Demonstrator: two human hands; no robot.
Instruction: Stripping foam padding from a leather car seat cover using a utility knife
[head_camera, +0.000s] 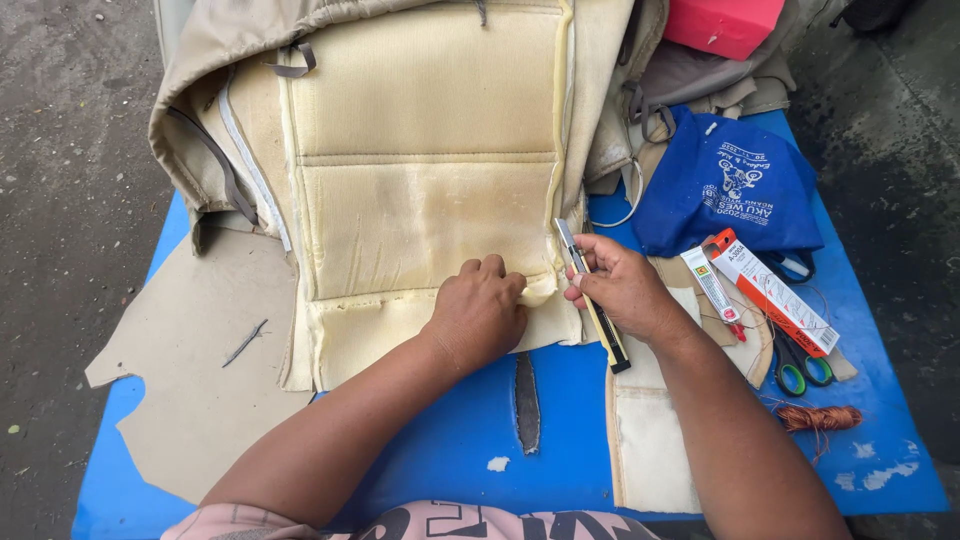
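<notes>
- The left hand (480, 310) is curling into a loose fist and pinching a fold of yellowed foam (537, 290) at the lower edge of the beige, foam-backed seat cover (420, 180), which is lying inside-out across the blue table (450, 440).
- The right hand (622, 287) is gripping a slim yellow-and-black utility knife (592, 300), fingers wrapped closed around its handle, the blade end pointing toward 11 o'clock and sitting just beside the pinched foam.
- At 3 o'clock from the right hand, a white-and-orange glue tube box (772, 293) is lying next to a small white tube (712, 285).
- Green-handled scissors (800, 370) are resting at 4 o'clock, with a coil of copper-coloured thread (820, 417) near them.
- A blue fabric bag (730, 190) is sitting at 1 o'clock.
- A flat beige fabric cut-out (200, 380) is lying at 8 o'clock from the left hand.
</notes>
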